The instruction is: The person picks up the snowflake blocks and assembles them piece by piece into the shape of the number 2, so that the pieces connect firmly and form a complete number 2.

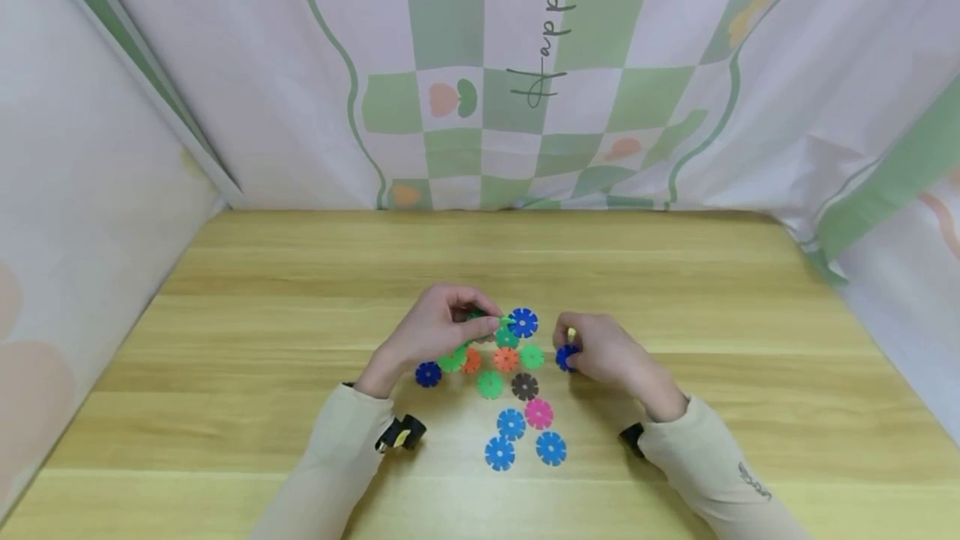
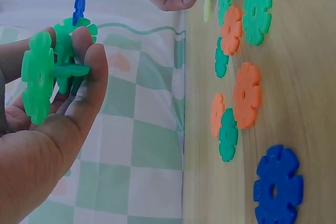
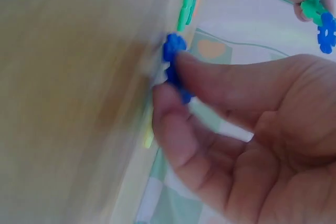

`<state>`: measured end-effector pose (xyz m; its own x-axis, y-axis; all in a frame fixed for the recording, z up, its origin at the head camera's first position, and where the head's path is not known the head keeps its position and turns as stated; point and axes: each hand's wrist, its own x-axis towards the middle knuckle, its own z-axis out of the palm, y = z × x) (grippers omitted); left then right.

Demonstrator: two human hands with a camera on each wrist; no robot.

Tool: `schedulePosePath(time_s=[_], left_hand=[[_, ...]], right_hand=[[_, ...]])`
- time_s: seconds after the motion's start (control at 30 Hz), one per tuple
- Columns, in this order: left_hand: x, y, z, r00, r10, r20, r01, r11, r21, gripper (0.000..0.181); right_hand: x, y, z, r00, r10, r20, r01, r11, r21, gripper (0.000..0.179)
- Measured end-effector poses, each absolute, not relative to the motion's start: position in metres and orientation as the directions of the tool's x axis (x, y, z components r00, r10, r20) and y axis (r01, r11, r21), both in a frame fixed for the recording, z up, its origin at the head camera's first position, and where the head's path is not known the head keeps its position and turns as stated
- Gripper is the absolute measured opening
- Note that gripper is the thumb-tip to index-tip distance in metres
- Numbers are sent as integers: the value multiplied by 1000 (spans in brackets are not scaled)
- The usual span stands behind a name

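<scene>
Green joined piece: several notched green discs slotted together at angles, held up in the left hand; a dark blue disc stands out from its right end, toward the right hand.
Left fingers: bent round the green discs, thumb and fingertips close together.
Right fingers: thumb and forefinger nearly meeting, pinching a second blue disc by its side; whether it touches the table I cannot tell.
Gap between hands: the blue end of the joined piece reaches into it, well short of the right fingertips.
Loose discs below the gap: an orange disc with a teal disc just beyond it, a green disc to its right, another green disc and a brown disc nearer the body.
Nearest row: a pink disc and three lighter blue discs, between the two forearms.
Left outlier: a dark blue disc lying flat by the left wrist.
Table edges: the far edge meets the patterned cloth well beyond both hands; the side edges run well outside the sleeves, with wood grain showing between.
</scene>
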<state>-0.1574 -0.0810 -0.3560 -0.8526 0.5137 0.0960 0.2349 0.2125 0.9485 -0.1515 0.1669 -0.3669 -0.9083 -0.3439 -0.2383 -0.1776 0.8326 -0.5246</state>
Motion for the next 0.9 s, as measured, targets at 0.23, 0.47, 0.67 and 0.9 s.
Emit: schedulePosePath(time_s=[0.23, 0.47, 0.67, 0.9], left_hand=[[-158, -83, -355, -855, 512, 88, 233, 227, 946, 11], [-159, -87, -355, -854, 508, 109, 249, 217, 944, 12], [-159, -89, -355, -852, 511, 116, 243, 190, 951, 12], [-161, -86, -359, -847, 512, 141, 260, 168, 951, 17]], right_hand=[[-151, 170, -354, -929, -368, -35, -261, 719, -645, 12], [-144, 165, -343, -906, -362, 219, -397, 546, -738, 12], [-141, 157, -345, -882, -360, 306, -451, 449, -771, 13], [-140, 153, -347, -890, -352, 289, -423, 405, -811, 12]])
